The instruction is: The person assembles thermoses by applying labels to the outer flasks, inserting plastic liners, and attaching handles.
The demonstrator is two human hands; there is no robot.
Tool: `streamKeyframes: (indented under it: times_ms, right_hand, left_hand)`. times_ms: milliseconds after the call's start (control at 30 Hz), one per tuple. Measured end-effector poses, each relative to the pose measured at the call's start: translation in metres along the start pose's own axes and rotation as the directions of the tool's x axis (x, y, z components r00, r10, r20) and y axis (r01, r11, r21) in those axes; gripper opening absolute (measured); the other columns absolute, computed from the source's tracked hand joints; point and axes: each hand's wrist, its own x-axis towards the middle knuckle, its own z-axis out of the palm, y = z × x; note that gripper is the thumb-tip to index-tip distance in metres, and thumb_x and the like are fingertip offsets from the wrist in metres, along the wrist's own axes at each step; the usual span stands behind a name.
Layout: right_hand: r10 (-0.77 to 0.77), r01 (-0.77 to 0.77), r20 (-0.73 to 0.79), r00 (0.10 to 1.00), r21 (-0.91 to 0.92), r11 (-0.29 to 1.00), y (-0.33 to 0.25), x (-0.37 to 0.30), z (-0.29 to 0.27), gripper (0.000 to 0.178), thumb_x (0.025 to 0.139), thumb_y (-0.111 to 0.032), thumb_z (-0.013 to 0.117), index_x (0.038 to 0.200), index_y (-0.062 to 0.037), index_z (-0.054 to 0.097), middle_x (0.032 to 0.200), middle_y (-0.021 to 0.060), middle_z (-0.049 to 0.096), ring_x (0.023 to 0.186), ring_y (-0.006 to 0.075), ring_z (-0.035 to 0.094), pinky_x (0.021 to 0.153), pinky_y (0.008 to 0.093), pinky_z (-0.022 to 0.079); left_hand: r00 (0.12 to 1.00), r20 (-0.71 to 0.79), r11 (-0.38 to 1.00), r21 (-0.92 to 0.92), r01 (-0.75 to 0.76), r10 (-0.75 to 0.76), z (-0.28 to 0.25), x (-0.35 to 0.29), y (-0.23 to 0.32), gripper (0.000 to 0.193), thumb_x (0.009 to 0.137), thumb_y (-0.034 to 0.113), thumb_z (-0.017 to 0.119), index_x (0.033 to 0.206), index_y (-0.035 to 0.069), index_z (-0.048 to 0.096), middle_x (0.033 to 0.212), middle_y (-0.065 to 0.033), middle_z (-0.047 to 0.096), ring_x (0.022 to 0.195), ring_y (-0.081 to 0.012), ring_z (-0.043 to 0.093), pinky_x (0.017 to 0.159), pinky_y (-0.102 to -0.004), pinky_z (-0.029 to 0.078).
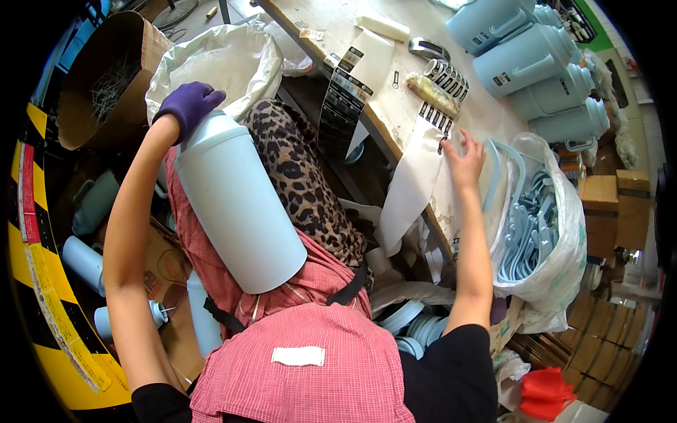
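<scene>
A pale blue insulated jug [240, 204] lies tilted across my lap, its rounded base toward me. My left hand [189, 107], in a purple glove, is closed over the jug's upper end. At the table's edge, my bare right hand [465, 162] reaches to a strip of label backing paper [417, 169]. Its fingers are spread, and the thumb tip touches a small dark label [442, 145] on the strip. The backing paper hangs over the edge. Just beyond lies a label roll [446, 77] beside a yellowish wrapped roll [432, 96].
Several finished blue jugs [522, 63] lie at the table's far right. A plastic bag of blue handles [529, 233] stands right of my arm. A white-lined bin [211, 67] and a cardboard drum [106, 77] are at the left. Blue lids [416, 324] sit below the table.
</scene>
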Motion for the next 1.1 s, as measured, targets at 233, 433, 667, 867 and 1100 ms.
streamKeyframes:
  times_ms: [233,433,667,867,1100]
  right_hand:
    - [0.082,-0.248,0.261,0.962,0.701,0.669,-0.011,0.003,0.002,0.041,0.093,-0.012,0.075,0.132,-0.0063,0.068,0.089,-0.0014,0.067,0.078,0.0096,0.06,0.072,0.0262,0.05]
    - [0.152,-0.419,0.39,0.908,0.833,0.363,-0.013,0.01,-0.003,0.035,0.088,0.003,0.074,0.123,0.0038,0.07,0.104,0.0064,0.073,0.09,0.0101,0.068,0.083,0.0223,0.055]
    - [0.147,-0.328,0.301,0.942,0.741,0.586,-0.006,0.01,-0.002,0.024,0.086,0.003,0.075,0.11,0.0009,0.077,0.102,0.0071,0.077,0.092,0.011,0.069,0.085,0.0225,0.054]
    - [0.159,-0.202,0.126,0.979,0.666,0.718,-0.009,-0.004,-0.005,0.015,0.086,-0.003,0.077,0.102,-0.0023,0.08,0.105,0.006,0.077,0.09,0.0098,0.069,0.08,0.0234,0.054]
    - [-0.081,0.03,0.069,0.994,0.547,0.837,-0.129,-0.077,-0.089,0.009,0.081,0.0,0.081,0.086,-0.0013,0.073,0.101,0.0067,0.07,0.097,0.0195,0.064,0.092,0.0322,0.047]
  left_hand:
    - [0.985,-0.163,0.827,-0.561,-0.043,-0.059,0.014,-0.016,0.004,0.043,0.1,0.032,0.065,0.129,0.0,0.064,0.114,-0.0112,0.072,0.106,-0.0208,0.066,0.094,-0.0315,0.05]
    - [0.922,-0.381,0.758,-0.581,-0.297,0.069,0.04,-0.047,-0.041,0.042,0.101,0.02,0.063,0.138,-0.001,0.059,0.136,-0.0136,0.061,0.125,-0.0183,0.057,0.106,-0.0309,0.045]
    - [0.95,-0.302,0.497,-0.838,-0.228,-0.073,0.062,-0.059,-0.034,0.046,0.103,0.015,0.058,0.146,0.0,0.052,0.138,-0.0079,0.06,0.121,-0.0132,0.054,0.107,-0.0277,0.041]
    - [0.917,-0.358,0.432,-0.865,-0.255,-0.176,0.068,-0.072,-0.028,0.046,0.104,0.018,0.057,0.145,-0.003,0.052,0.136,-0.0106,0.06,0.122,-0.0161,0.056,0.109,-0.03,0.041]
    - [0.673,-0.726,0.745,-0.527,-0.41,-0.143,0.09,-0.201,0.0,0.025,0.102,0.014,0.058,0.12,-0.003,0.065,0.122,-0.0147,0.065,0.117,-0.0256,0.06,0.105,-0.0366,0.045]
